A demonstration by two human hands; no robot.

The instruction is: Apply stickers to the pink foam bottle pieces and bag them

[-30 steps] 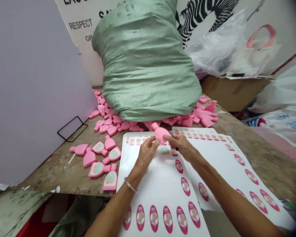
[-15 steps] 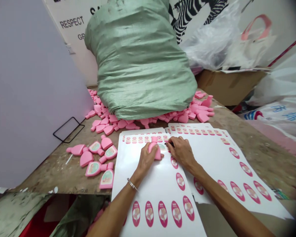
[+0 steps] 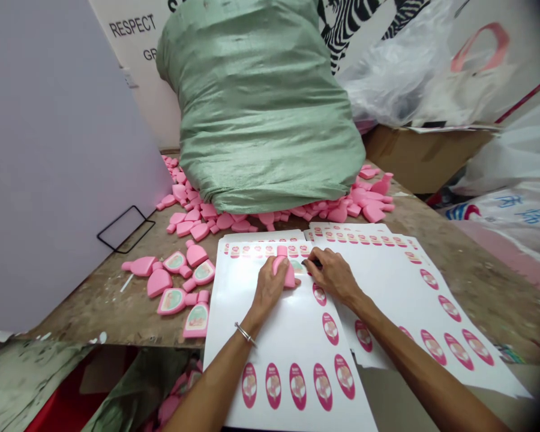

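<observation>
In my left hand (image 3: 270,287) is a small pink toy bottle (image 3: 282,259), upright over the sticker sheet (image 3: 270,324), its plain side showing. My right hand (image 3: 335,275) pinches a small dark tool (image 3: 312,263) whose kind I cannot make out. The tool's tip is beside a pale green label (image 3: 297,266) near the sheet's upper right part. Oval pink stickers (image 3: 297,386) line the sheet's right and lower edges, and small ones run along its top. To the left lie several pink bottles, some bearing green labels (image 3: 171,300).
More sticker sheets (image 3: 382,270) lie to the right. Behind them a heap of pink bottles (image 3: 198,231) surrounds a big green sack (image 3: 265,120). A black wire frame (image 3: 126,229) stands against the pale panel (image 3: 63,150) at left. A cardboard box (image 3: 425,153) sits at back right.
The view has shifted slightly. Both hands stay in nearly the same place over the sheet, with the pink bottle still in the left and the dark tool in the right.
</observation>
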